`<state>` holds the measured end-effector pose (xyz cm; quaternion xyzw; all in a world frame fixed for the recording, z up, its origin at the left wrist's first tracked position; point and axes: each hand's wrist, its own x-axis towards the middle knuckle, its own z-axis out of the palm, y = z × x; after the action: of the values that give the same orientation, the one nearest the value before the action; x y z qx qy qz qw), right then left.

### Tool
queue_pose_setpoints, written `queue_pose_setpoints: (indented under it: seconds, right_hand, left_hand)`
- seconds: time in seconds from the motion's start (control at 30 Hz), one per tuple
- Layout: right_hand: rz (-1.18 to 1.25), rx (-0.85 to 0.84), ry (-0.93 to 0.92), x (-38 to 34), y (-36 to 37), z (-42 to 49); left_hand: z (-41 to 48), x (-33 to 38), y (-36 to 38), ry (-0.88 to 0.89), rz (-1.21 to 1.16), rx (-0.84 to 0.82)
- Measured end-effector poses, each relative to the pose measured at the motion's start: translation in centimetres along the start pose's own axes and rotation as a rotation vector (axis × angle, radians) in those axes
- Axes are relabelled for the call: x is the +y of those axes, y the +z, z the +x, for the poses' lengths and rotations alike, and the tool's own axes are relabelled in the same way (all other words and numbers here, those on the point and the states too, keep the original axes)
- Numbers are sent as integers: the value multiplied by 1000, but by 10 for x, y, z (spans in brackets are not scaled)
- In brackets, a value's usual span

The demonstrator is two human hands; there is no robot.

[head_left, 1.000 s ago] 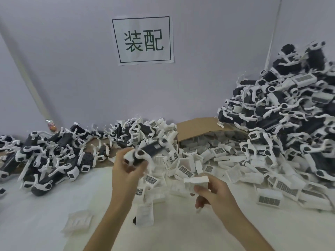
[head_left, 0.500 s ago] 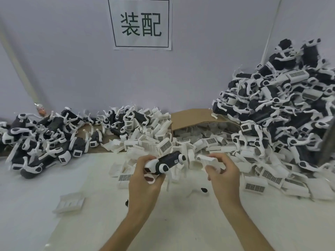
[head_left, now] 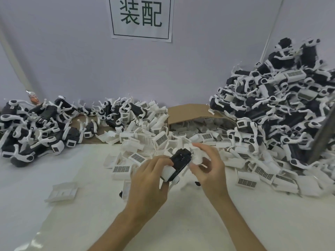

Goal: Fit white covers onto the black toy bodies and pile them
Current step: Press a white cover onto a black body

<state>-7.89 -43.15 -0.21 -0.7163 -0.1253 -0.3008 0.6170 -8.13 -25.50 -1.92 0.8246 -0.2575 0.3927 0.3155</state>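
We are holding the body (head_left: 181,160) in the air over the near middle of the table (head_left: 87,220), just in front of the loose covers (head_left: 159,140). It is black and blocky, tilting up toward the far right, with a white cap at its near-left end and thin white legs poking out below. Our left hand (head_left: 148,183) is curling round that near end, thumb on top and fingers underneath. Our right hand (head_left: 208,169) is pinching a white cover (head_left: 197,157) against the body's far-right end with bent fingers. They are hiding the join, so we cannot tell how far it is seated.

The loose covers are spreading behind and to the right of our hands, many showing dark grille patches. They are spilling from a cardboard box (head_left: 188,111) lying open at the far middle. The right pile (head_left: 281,105) of black-and-white toys is rising high against the wall (head_left: 54,60), with a dark pole (head_left: 322,134) leaning across its right edge. The lower left pile (head_left: 36,127) is hugging the far left. A lone cover (head_left: 62,192) is lying near left, with bare table around it. A sign (head_left: 141,15) is hanging above.
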Motion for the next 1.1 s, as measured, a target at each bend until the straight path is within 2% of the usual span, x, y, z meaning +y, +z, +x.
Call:
queue_pose_setpoints:
  seconds: [0.07, 0.2, 0.3, 0.43, 0.67, 0.8, 1.1]
  right_hand:
    - [-45, -102, -9, 4, 3, -2]
    - [-195, -192, -51, 9, 10, -6]
    - [-243, -181, -42, 8, 10, -6]
    - [-311, -154, -119, 3, 7, -5]
    - [-315, -114, -202, 2, 9, -5]
    - [-215, -82, -141, 3, 8, -3]
    - [-251, -248, -187, -4, 10, -9]
  left_hand:
    - [0, -3, 1, 11, 17, -2]
    - [1, -7, -1, -34, -63, -47]
    - [2, -7, -4, -70, -146, -38]
    - [3, -7, -5, -112, -192, -71]
    - [3, -7, -6, -192, -213, -108]
    - [2, -6, -4, -159, -251, -119]
    - [0, -3, -6, -165, -256, -74]
